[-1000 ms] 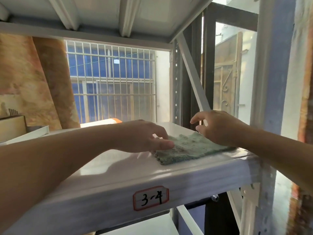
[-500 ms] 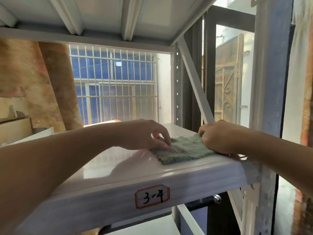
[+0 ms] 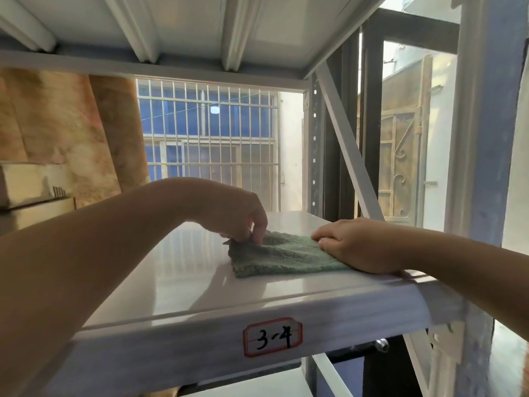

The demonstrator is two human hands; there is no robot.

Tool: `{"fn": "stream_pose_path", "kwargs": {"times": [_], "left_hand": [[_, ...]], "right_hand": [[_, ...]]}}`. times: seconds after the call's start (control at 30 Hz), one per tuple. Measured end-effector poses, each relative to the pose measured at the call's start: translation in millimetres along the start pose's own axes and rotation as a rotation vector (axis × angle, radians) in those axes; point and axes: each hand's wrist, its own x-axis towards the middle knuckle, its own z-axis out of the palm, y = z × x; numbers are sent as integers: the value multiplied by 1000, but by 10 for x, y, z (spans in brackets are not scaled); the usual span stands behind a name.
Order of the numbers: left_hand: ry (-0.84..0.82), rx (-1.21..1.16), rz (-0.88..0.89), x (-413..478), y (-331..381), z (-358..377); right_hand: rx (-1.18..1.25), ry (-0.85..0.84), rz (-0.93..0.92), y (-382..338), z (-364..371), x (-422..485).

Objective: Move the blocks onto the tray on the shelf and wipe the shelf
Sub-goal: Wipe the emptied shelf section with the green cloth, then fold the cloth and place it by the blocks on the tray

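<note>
A green cloth (image 3: 282, 257) lies on the white shelf (image 3: 183, 270) near its front right corner. My left hand (image 3: 234, 213) pinches the cloth's left far corner between thumb and fingers, lifting it slightly. On the cloth's right edge my right hand (image 3: 355, 245) rests with fingers curled, gripping it. My left forearm hides the left part of the shelf. No blocks or tray show.
A label reading 3-4 (image 3: 272, 336) is stuck on the shelf's front lip. A diagonal brace (image 3: 347, 144) and upright posts stand at the right end. A cardboard box (image 3: 31, 202) sits at far left. The upper shelf is close overhead.
My left hand went from lying flat on the cloth to pinching its left corner. My right hand closed from open fingers onto the cloth's right edge. The view tilted up slightly.
</note>
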Motion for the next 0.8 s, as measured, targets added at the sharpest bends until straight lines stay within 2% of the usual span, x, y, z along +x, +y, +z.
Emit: {"fn": "stream_pose_path", "kwargs": {"times": [0.17,0.27,0.4,0.5,0.7,0.8], "left_hand": [[-130,-35,-215,18,-325,57],[-149,-28,-309,28,-496,56],[-177,29,-443,24,-704,64],[-155,90,-544,16,-826,97],[-136,52,-563,-38,-843,109],[-126,30,-553,-69,-871,79]], "right_hand": [[30,-58,-87,9,-223,248],[26,-40,-5,123,-311,442],[115,-185,107,149,-325,582],[157,-161,133,105,-331,645],[192,-320,172,-32,-430,701],[169,-306,184,-99,-433,718]]}}
